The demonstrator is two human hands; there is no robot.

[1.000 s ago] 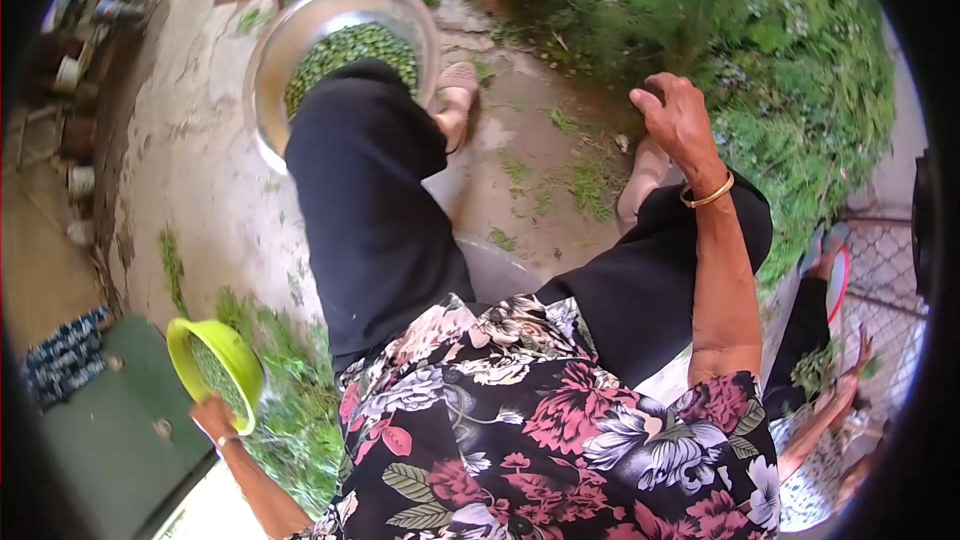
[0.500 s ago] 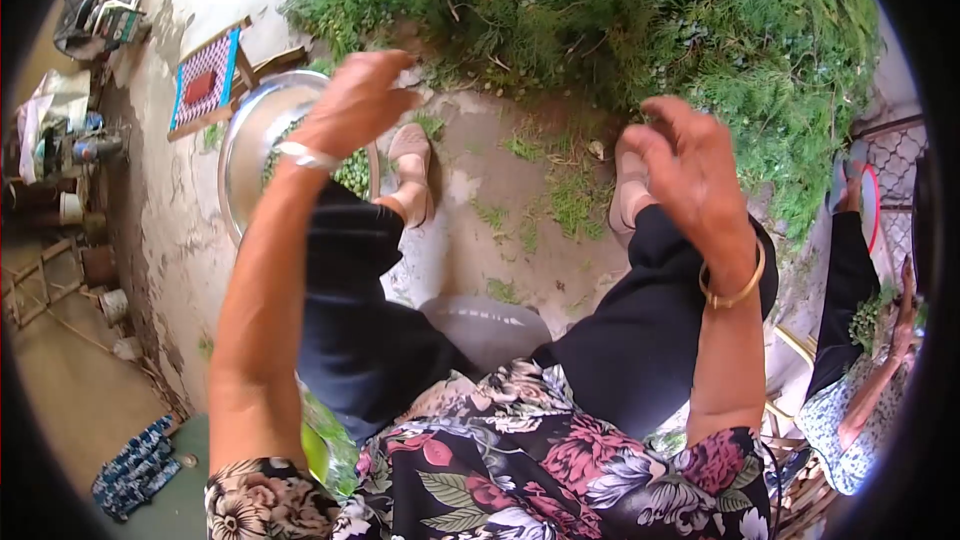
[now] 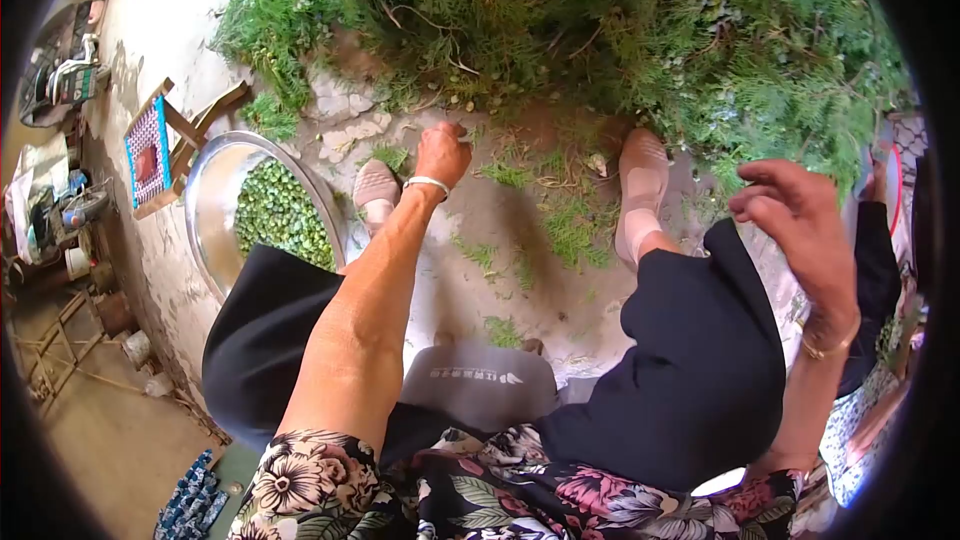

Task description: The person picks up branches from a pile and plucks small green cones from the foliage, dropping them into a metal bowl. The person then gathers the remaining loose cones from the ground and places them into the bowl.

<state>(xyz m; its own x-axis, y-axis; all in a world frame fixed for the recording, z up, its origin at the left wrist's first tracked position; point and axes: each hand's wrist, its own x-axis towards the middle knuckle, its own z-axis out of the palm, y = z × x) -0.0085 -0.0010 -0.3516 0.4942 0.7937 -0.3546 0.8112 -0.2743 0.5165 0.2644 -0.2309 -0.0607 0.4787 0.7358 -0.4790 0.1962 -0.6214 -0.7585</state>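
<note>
My left hand (image 3: 440,153) hangs over the ground just beside my left shoe (image 3: 376,185). Its fingers are curled inward, and the back of the hand hides whatever may be in them. My right hand (image 3: 800,230) is raised out beyond my right knee, fingers bent but apart, with nothing visible in them. To the left of my left hand, a metal basin (image 3: 203,210) holds many small round green cones (image 3: 285,215). Cut evergreen branches (image 3: 620,30) with feathery leaves are heaped in front of my feet.
Green sprigs (image 3: 580,230) litter the concrete between my shoes. A low stool with a woven seat (image 3: 146,152) stands beyond the basin. Between my legs is a grey seat edge (image 3: 490,380). Another person (image 3: 875,285) sits at the far right, near the branches.
My left hand has swung forward and inward from above the basin, uncovering the cones. My right hand has moved outward to the right. My knees have spread and the view has shifted.
</note>
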